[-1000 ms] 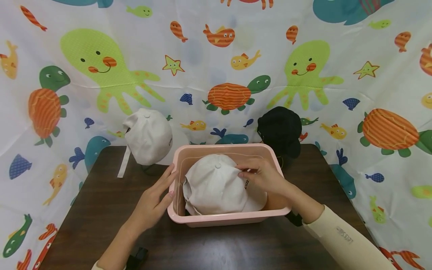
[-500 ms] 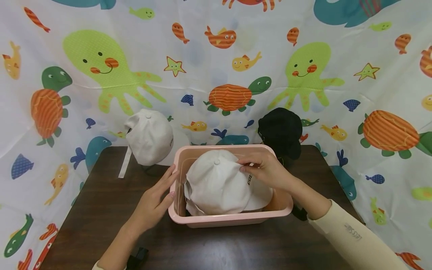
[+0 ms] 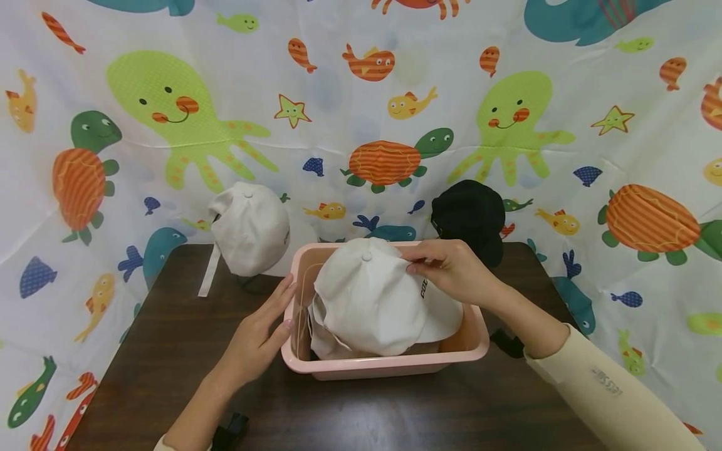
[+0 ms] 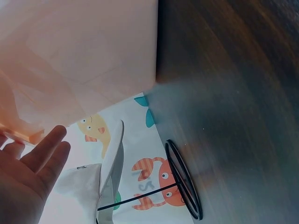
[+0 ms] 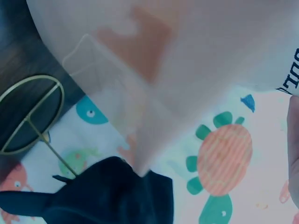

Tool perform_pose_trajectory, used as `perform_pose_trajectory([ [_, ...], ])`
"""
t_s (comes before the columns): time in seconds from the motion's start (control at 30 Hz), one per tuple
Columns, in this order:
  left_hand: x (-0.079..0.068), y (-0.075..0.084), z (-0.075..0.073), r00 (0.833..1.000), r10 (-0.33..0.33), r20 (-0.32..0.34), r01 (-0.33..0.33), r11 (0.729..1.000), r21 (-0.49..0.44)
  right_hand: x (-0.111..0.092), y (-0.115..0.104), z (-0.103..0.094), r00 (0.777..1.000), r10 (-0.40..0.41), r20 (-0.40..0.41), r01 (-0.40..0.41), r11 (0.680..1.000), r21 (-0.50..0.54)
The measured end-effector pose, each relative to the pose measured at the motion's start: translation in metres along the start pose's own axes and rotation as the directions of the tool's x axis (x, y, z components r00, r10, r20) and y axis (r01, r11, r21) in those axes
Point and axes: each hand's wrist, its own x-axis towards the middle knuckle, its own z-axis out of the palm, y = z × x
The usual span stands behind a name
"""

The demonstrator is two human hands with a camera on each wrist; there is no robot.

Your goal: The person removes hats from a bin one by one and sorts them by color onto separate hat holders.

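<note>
A white baseball cap [image 3: 369,307] with dark lettering is tilted up out of a pink plastic basin [image 3: 383,364]. Thumb and fingers of my right hand [image 3: 454,269] pinch the front of its crown, just above the lettering. Beneath it, more white cap fabric [image 3: 326,341] shows inside the basin. My left hand [image 3: 254,341] rests along the basin's left rim with its fingers extended. Seen from the left wrist, those fingers [image 4: 44,149] lie beside the basin's wall [image 4: 88,51]. Only a sliver of the right hand [image 5: 293,158] enters the right wrist view.
Behind the basin at left, a white cap [image 3: 251,228] hangs on a black wire stand [image 4: 182,179]. A black cap [image 3: 470,219] sits at back right on a stand with a gold ring base [image 5: 60,100]. A sea-animal curtain [image 3: 338,81] backs the dark wooden table [image 3: 361,419].
My right hand has risen and shifted slightly right, lifting the white cap higher above the basin and exposing more fabric under it. The left hand stays on the rim.
</note>
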Motion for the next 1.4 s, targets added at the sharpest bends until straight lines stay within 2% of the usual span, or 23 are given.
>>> perform_pose_trajectory([
  [0.13,-0.001,-0.001,0.0,1.0,0.001,-0.002,-0.001,1.0,0.001,0.005,-0.003,-0.005,1.0,-0.018,-0.001,0.018,1.0,-0.013],
  [0.43,0.0,-0.002,0.0,1.0,0.006,0.001,-0.006,1.0,-0.003,0.013,-0.011,-0.014,1.0,-0.014,0.001,0.014,0.997,-0.071],
  [0.73,-0.001,-0.001,0.0,1.0,0.002,0.005,-0.002,1.0,-0.008,0.023,-0.017,-0.023,1.0,-0.002,-0.009,0.001,0.996,-0.086],
  [1.4,-0.001,-0.002,0.001,1.0,0.008,0.01,-0.008,1.0,-0.008,0.053,-0.028,-0.039,0.995,0.01,-0.098,-0.019,0.996,-0.09],
])
